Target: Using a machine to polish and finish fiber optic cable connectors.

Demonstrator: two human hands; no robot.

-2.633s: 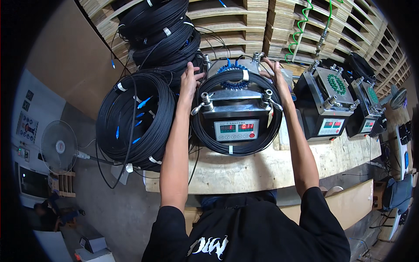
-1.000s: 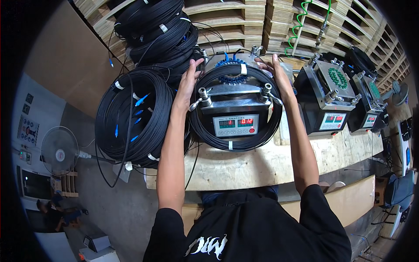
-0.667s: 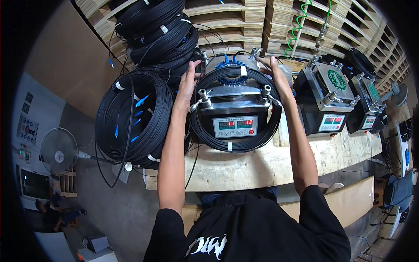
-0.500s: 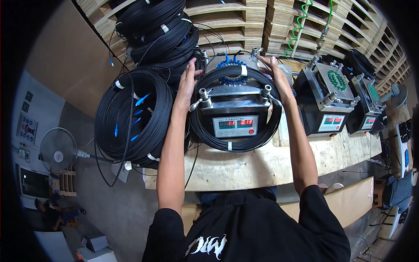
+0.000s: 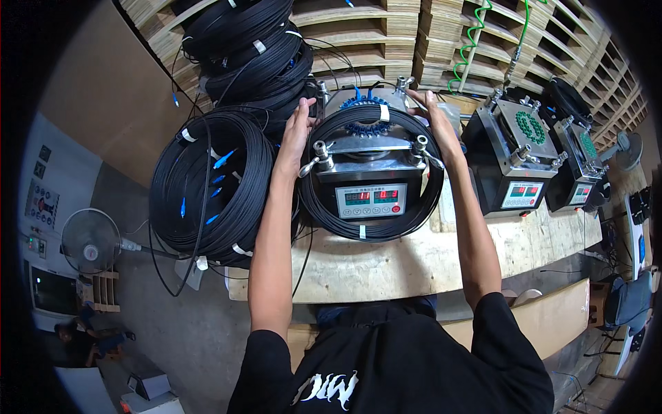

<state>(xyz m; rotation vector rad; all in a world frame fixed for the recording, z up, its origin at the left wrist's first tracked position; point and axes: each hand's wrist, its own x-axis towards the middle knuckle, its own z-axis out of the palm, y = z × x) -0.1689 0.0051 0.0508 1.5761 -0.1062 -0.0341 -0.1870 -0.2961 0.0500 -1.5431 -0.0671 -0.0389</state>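
Observation:
A black cable coil with white ties hangs around the front posts of a polishing-type machine that has a metal top and a lit red display. Blue connectors stand in a ring on that top, partly behind the coil's upper edge. At the coil's upper left, my left hand is open, fingers stretched up along the machine's side. My right hand is open at the upper right, its fingers reaching toward the rear post. Both hands lie beside the coil; how firmly they touch it cannot be seen.
A large black cable coil with blue connectors stands left, before a stack of coils. Two similar machines with green rings stand right. Wooden pallets and a green spiral hose are behind. A fan and a seated person are far left.
My hands and the coil hold nearly the same place. The red digits on the middle machine's display look different. The seated person at far left has shifted slightly.

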